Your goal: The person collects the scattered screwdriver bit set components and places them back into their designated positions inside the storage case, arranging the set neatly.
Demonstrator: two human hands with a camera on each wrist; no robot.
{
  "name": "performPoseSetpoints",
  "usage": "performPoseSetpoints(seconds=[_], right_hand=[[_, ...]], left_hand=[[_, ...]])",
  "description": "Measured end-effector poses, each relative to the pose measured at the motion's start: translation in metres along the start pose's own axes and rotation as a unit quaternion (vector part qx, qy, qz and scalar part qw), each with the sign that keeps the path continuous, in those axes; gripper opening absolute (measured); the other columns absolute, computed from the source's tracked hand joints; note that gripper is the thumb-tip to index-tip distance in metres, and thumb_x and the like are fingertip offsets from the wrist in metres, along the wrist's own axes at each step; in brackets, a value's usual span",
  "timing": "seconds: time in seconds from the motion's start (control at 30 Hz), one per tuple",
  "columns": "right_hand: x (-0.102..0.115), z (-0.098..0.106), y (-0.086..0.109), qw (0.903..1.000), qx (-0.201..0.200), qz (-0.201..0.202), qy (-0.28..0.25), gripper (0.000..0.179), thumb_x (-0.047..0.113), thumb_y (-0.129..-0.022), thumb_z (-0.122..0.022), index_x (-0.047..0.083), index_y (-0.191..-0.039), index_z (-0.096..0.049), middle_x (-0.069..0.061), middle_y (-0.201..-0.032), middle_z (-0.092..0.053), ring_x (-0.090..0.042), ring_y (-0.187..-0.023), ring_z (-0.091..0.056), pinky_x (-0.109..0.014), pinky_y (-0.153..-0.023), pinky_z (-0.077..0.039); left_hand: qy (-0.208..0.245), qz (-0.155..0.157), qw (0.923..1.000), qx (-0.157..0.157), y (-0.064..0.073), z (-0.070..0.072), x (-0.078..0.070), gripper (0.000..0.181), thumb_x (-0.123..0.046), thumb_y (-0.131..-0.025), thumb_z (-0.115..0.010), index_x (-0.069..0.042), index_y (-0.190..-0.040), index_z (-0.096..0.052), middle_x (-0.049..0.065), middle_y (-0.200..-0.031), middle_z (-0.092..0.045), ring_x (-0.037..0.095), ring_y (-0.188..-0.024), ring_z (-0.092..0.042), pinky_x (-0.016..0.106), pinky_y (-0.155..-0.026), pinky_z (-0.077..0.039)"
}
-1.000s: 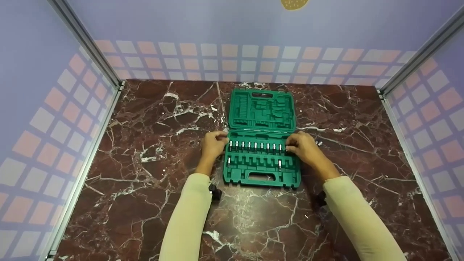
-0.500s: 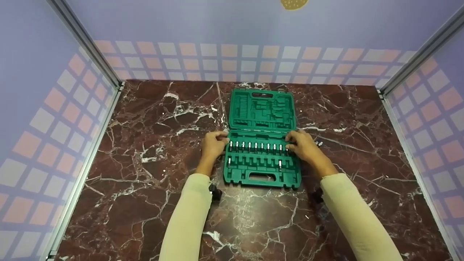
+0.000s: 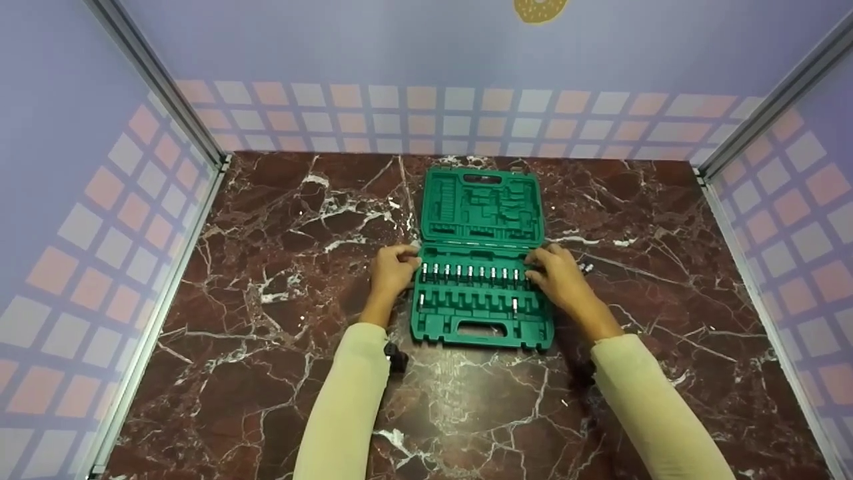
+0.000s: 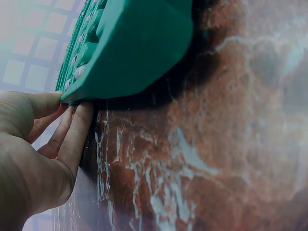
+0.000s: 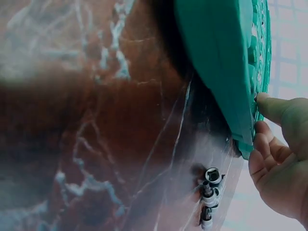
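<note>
A green socket case (image 3: 433, 330) lies unfolded on the marble-patterned table. Silver bit sockets (image 3: 470, 272) line its upper row; two more bit sockets, one of them right of the middle (image 3: 514, 305), stand in the lower row. My left hand (image 3: 393, 270) grips the case's left edge, thumb at the rim and fingers below it in the left wrist view. At the right end of the upper row, my right hand (image 3: 556, 270) pinches a dark-bodied bit socket (image 3: 528, 283), its top hidden by the thumb. Other fingers of that hand curl by the case's outer side in the right wrist view.
Several loose bit sockets (image 5: 210, 195) lie on the table (image 3: 266, 387) just right of the case, partly behind my right hand in the head view. The moulded lid (image 3: 483, 207) lies back flat. Panelled walls (image 3: 460, 47) enclose the table's back and sides.
My right hand shifts slightly at the right end of the upper row, its fingers staying at the same slot. The left hand stays on the case's left edge.
</note>
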State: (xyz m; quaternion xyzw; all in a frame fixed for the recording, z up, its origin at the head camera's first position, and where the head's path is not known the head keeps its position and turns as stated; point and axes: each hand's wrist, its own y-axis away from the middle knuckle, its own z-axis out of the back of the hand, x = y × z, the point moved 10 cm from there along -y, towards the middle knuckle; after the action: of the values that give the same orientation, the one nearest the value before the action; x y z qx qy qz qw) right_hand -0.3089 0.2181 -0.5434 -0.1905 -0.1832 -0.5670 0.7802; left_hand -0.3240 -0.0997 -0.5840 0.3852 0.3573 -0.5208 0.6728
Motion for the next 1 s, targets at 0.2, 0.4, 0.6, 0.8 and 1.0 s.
performPoseSetpoints(seconds=[0.2,0.4,0.6,0.8,1.0], right_hand=[[0.001,0.004,0.006,0.9997,-0.005,0.017,-0.017,0.021,0.014,-0.095,-0.076,0.003,-0.112,-0.07,-0.02,-0.109,-0.063,-0.04,-0.103,-0.06,-0.055,-0.089,-0.052],[-0.006,0.018,0.014,0.9981,-0.034,0.025,-0.046,0.021,0.01,-0.094,-0.076,0.002,-0.113,-0.071,-0.02,-0.117,-0.064,-0.038,-0.102,-0.066,-0.054,-0.085,-0.057],[-0.023,0.036,0.02,0.9949,-0.067,0.014,-0.074,0.026,0.007,-0.093,-0.077,0.001,-0.117,-0.069,-0.02,-0.121,-0.064,-0.04,-0.108,-0.065,-0.054,-0.089,-0.057],[-0.047,0.054,0.028,0.9912,-0.102,-0.021,-0.082,0.031,0.007,-0.094,-0.076,-0.001,-0.122,-0.067,-0.024,-0.12,-0.063,-0.045,-0.111,-0.063,-0.058,-0.094,-0.053],[-0.073,0.062,0.035,0.9814,-0.127,-0.077,-0.122,0.029,0.009,-0.098,-0.072,-0.004,-0.123,-0.066,-0.026,-0.125,-0.063,-0.046,-0.117,-0.062,-0.059,-0.098,-0.052]], left_hand=[[0.004,0.007,1.0,-0.003,0.001,0.0,0.002,0.019,-0.013,-0.095,-0.073,-0.015,-0.112,-0.081,0.007,-0.104,-0.077,0.023,-0.089,-0.074,0.03,-0.061,-0.063],[0.009,0.009,0.9999,-0.003,0.001,0.0,0.004,0.02,-0.012,-0.094,-0.075,-0.014,-0.112,-0.081,0.008,-0.103,-0.077,0.023,-0.089,-0.074,0.028,-0.06,-0.063],[0.003,0.008,1.0,-0.002,0.002,0.0,0.003,0.02,-0.014,-0.095,-0.074,-0.016,-0.113,-0.081,0.007,-0.103,-0.077,0.022,-0.089,-0.074,0.03,-0.061,-0.063],[0.006,0.009,0.9999,0.003,0.003,0.0,0.002,0.019,-0.014,-0.096,-0.074,-0.017,-0.114,-0.081,0.007,-0.104,-0.077,0.023,-0.088,-0.074,0.03,-0.061,-0.063],[0.012,0.01,0.9999,-0.001,0.003,0.001,0.002,0.02,-0.013,-0.095,-0.074,-0.016,-0.113,-0.081,0.008,-0.103,-0.077,0.023,-0.086,-0.074,0.029,-0.061,-0.063]])
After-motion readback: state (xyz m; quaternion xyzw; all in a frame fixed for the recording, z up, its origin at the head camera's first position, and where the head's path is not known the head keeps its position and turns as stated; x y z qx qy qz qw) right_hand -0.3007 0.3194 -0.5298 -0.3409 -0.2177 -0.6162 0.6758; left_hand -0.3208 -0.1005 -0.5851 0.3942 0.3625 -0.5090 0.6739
